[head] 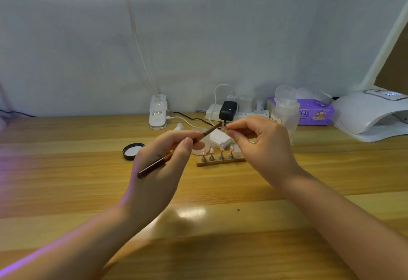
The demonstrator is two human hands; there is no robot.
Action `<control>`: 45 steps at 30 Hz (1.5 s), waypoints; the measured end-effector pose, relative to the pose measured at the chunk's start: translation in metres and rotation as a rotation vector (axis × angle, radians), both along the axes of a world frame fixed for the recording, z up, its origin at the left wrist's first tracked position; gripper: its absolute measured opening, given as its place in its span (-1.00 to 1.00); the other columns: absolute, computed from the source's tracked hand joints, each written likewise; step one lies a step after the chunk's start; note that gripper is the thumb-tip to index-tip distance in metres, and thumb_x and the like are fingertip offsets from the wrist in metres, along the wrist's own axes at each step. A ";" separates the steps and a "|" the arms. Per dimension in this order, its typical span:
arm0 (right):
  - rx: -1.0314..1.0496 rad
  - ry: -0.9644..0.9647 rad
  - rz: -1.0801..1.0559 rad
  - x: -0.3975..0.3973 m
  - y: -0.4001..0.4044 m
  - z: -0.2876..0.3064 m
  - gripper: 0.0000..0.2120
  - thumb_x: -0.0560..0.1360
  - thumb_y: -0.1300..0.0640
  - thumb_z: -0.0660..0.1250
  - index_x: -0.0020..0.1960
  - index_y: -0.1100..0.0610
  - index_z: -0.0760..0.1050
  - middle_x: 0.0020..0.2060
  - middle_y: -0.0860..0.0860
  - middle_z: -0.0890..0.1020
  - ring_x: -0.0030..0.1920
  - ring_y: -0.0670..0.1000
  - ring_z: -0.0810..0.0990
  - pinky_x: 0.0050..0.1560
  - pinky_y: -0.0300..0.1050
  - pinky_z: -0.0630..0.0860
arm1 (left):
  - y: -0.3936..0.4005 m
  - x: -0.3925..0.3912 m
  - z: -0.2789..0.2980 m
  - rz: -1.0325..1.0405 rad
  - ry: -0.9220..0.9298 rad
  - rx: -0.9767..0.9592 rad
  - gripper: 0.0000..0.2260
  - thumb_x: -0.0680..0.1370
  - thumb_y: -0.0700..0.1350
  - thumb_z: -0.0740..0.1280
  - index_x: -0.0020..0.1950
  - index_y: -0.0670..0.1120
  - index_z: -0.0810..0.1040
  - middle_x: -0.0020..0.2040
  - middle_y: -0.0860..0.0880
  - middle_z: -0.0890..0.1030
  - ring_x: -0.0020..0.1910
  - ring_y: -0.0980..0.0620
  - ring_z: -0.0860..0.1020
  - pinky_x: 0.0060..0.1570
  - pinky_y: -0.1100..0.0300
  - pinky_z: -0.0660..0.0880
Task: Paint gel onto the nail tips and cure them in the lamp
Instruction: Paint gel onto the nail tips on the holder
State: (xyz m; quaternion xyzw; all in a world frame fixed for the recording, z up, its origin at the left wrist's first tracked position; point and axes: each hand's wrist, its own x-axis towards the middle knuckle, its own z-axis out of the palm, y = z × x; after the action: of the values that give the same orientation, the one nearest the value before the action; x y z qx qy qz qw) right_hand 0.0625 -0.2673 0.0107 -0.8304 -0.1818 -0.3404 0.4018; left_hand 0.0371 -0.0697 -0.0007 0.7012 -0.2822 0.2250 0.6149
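Note:
My left hand (161, 165) grips a dark brown gel brush (152, 166), its bristle end pointing up and right to a small pink nail tip (223, 127). That tip is pinched between the thumb and fingers of my right hand (262, 145), above the desk. Below both hands a wooden holder (220, 162) carries several pink nail tips on metal stands. The white curing lamp (366, 114) stands at the far right, its opening facing left.
A black jar lid (132, 151) lies left of the holder. Behind the hands are a small white box (219, 139), a power strip with a black adapter (228, 110), a clear pump bottle (285, 107), a purple tissue pack (315, 114) and a desk lamp clamp (157, 113).

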 end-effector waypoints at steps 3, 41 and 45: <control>0.006 0.003 0.005 0.000 0.000 0.000 -0.86 0.47 0.25 0.42 0.02 0.16 0.65 -0.14 0.01 0.68 -0.12 -0.10 0.63 -0.11 -0.22 0.58 | 0.000 0.002 -0.001 0.013 0.003 -0.028 -0.80 0.56 -0.21 0.26 0.09 -0.05 0.63 -0.05 0.01 0.71 -0.02 0.05 0.65 -0.05 0.27 0.53; 0.091 0.072 0.060 -0.001 0.002 -0.001 -0.87 0.48 0.25 0.41 0.00 0.11 0.64 -0.19 -0.04 0.66 -0.16 -0.16 0.61 -0.18 -0.37 0.54 | 0.001 0.000 -0.004 -0.015 -0.023 -0.047 -0.82 0.55 -0.13 0.29 0.07 -0.12 0.64 -0.10 -0.03 0.72 -0.01 -0.02 0.67 0.02 0.19 0.54; 0.182 0.147 0.102 -0.002 0.003 0.000 -0.86 0.48 0.23 0.40 -0.04 0.00 0.61 -0.19 -0.09 0.67 -0.16 -0.13 0.64 -0.15 -0.27 0.60 | 0.003 0.004 -0.005 0.039 0.018 -0.082 -0.82 0.55 -0.20 0.27 0.06 -0.10 0.64 -0.09 -0.02 0.72 0.00 0.02 0.67 0.01 0.27 0.52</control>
State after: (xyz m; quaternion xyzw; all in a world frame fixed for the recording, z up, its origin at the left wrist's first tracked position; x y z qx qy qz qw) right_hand 0.0610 -0.2643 0.0103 -0.8031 -0.1621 -0.2727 0.5044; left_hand 0.0407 -0.0664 -0.0053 0.6828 -0.2533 0.2419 0.6412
